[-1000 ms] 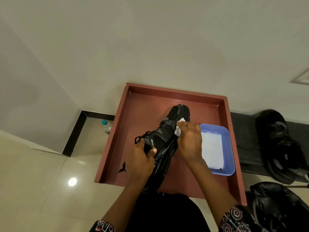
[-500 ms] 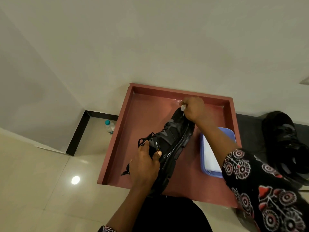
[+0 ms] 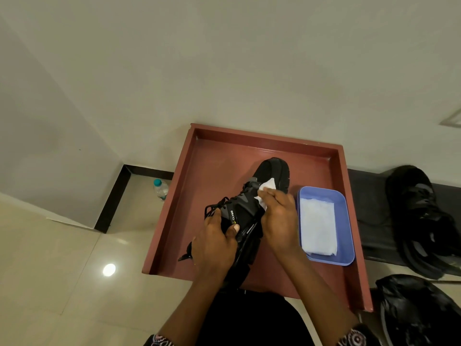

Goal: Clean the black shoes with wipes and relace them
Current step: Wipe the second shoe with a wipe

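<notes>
A black shoe lies tilted on its side over the red-brown tray, toe pointing away from me. My left hand grips it at the heel and collar, thumb by the tongue label. My right hand presses a white wipe against the shoe's upper near the laces. Black laces sit loose at the eyelets. A second black shoe lies on a dark ledge to the right.
A blue tub holding a stack of white wipes stands in the tray beside my right hand. A small water bottle stands on the floor left of the tray. A black bag sits at lower right. The wall is close behind.
My right hand has drawn the wipe back from the toe to the middle of the shoe. My left hand keeps its grip on the heel.
</notes>
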